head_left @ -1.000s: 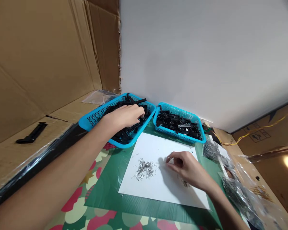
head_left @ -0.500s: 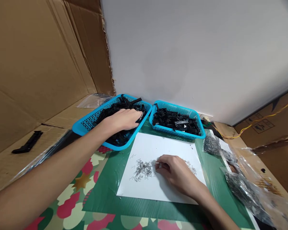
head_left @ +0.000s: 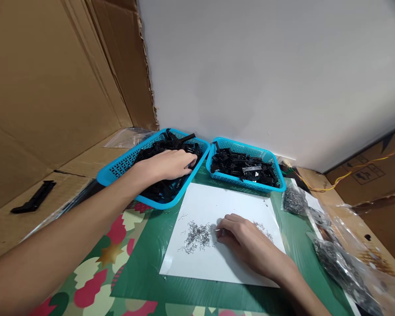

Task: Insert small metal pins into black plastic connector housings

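Observation:
My left hand (head_left: 173,165) reaches into the left blue basket (head_left: 110,175), over a heap of black plastic parts (head_left: 158,147). Its fingers are bent down among the parts, and what they touch is hidden. On a white sheet (head_left: 230,199), my right hand (head_left: 238,235) pinches a thin metal piece (head_left: 218,230) between thumb and forefinger. Just left of those fingertips lies a pile of small bent wires (head_left: 196,237). More wires (head_left: 263,229) show beyond the knuckles of my right hand.
A second blue basket (head_left: 279,177) of black parts stands behind the sheet. Plastic bags of metal pieces (head_left: 294,201) lie on the right. A black part (head_left: 34,198) rests on cardboard at the left. Yellow cable (head_left: 332,183) runs at the right.
The fingers of my left hand have lifted slightly off a black part they were touching. My right hand stays by the wire pile, its pinch nearly the same. The view has shifted a little.

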{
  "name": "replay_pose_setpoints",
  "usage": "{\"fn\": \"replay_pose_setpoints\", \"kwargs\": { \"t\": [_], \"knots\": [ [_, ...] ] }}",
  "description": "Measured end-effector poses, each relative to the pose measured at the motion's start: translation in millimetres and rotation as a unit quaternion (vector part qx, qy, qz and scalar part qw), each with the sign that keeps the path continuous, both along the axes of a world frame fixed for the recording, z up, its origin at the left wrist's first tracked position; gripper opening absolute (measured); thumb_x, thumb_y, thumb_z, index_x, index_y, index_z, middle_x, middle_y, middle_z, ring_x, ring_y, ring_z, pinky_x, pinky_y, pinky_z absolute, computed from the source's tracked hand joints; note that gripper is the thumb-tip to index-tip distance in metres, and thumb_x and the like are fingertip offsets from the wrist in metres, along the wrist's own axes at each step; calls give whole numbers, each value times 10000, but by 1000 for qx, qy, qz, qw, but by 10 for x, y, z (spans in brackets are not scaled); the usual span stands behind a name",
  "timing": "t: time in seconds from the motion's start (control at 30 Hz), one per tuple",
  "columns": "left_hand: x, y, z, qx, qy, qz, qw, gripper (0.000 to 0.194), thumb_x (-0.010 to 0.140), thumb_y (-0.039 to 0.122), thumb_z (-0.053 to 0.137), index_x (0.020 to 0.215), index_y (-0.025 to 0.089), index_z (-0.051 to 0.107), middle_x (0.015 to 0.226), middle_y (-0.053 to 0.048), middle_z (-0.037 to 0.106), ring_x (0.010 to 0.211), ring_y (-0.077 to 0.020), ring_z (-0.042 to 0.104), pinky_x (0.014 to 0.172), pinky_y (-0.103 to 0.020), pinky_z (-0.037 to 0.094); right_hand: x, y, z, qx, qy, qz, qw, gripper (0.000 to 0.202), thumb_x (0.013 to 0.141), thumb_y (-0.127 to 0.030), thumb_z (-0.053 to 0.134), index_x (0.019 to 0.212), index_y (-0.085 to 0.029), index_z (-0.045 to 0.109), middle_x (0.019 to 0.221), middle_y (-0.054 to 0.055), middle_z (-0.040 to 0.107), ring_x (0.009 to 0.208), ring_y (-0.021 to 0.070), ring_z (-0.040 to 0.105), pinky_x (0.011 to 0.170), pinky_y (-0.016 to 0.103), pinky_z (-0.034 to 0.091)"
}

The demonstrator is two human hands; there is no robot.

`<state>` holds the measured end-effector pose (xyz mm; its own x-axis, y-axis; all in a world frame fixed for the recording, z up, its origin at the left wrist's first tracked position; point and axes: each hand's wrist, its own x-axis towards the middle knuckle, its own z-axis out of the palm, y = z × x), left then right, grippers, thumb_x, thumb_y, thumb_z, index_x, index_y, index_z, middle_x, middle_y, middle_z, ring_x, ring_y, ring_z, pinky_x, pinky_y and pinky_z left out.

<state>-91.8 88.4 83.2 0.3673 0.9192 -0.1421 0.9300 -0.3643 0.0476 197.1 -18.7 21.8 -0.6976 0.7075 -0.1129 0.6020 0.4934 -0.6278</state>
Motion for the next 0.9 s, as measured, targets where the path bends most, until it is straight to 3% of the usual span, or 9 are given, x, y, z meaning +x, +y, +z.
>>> {"fn": "replay_pose_setpoints", "kwargs": {
  "t": [0.3, 0.4, 0.5, 0.6, 0.67, 0.73, 0.8, 0.9],
  "knots": [
    [-130, 30, -3, -32, -89, -49, 994, 91, 994, 235, 563, 994, 220, 652, 975, -43, 740, 869, -205, 666, 712, -275, 419, 88, 27, -20, 2, 48, -38, 998, 114, 1079, -145, 472, 1035, -228, 537, 1117, 53, 614, 967, 199, 586, 842, 312, 455],
    [-242, 61, -77, -47, -114, -56, 991, 95, 972, 227, 628, 1048, 230, 686, 1039, -14, 749, 928, -197, 661, 757, -247, 427, 116, 80, 18, -15, 84, -46, 995, 122, 1046, -112, 509, 1047, -229, 547, 1099, 51, 629, 978, 198, 595, 852, 308, 463],
    [-327, 100, -194, -66, -102, -12, 993, 186, 904, 134, 699, 1065, 214, 745, 981, -4, 756, 869, -187, 651, 755, -237, 422, 125, 119, 40, -28, 86, -60, 994, 114, 1019, -117, 557, 1033, -227, 586, 1029, 32, 648, 915, 183, 605, 803, 290, 452],
    [-340, 124, -256, -44, -109, -28, 993, 215, 848, 60, 730, 1015, 188, 773, 1070, -14, 756, 901, -188, 632, 789, -240, 425, 115, 136, 24, -48, 104, -74, 991, 152, 984, -97, 599, 1046, -234, 623, 994, 10, 684, 883, 166, 626, 765, 266, 446],
    [-317, 120, -225, -24, -107, -40, 993, 189, 828, 57, 751, 964, 185, 773, 1104, -14, 746, 926, -193, 620, 811, -253, 426, 111, 141, -7, -66, 134, -84, 985, 223, 957, -71, 629, 1098, -241, 654, 995, 3, 720, 892, 160, 656, 758, 254, 454],
    [-293, 101, -141, -34, -93, -24, 995, 170, 815, 72, 768, 935, 193, 768, 984, -5, 742, 867, -192, 616, 773, -268, 422, 119, 145, -47, -77, 164, -96, 979, 250, 940, -58, 656, 1106, -239, 705, 990, 5, 745, 890, 156, 684, 749, 245, 467],
    [-286, 81, -37, -66, -86, -6, 994, 151, 821, 83, 754, 901, 211, 760, 815, 9, 717, 773, -190, 614, 700, -274, 410, 143, 147, -85, -70, 183, -110, 974, 190, 941, -85, 687, 1033, -233, 764, 947, 11, 756, 844, 152, 690, 714, 244, 466],
    [-306, 65, 83, -82, -108, -6, 991, 115, 844, 131, 732, 789, 232, 724, 813, 20, 742, 771, -190, 646, 679, -263, 417, 190, 152, -124, -42, 214, -129, 967, 85, 951, -195, 750, 931, -236, 822, 873, 26, 772, 772, 160, 671, 679, 265, 462]
  ]
}}
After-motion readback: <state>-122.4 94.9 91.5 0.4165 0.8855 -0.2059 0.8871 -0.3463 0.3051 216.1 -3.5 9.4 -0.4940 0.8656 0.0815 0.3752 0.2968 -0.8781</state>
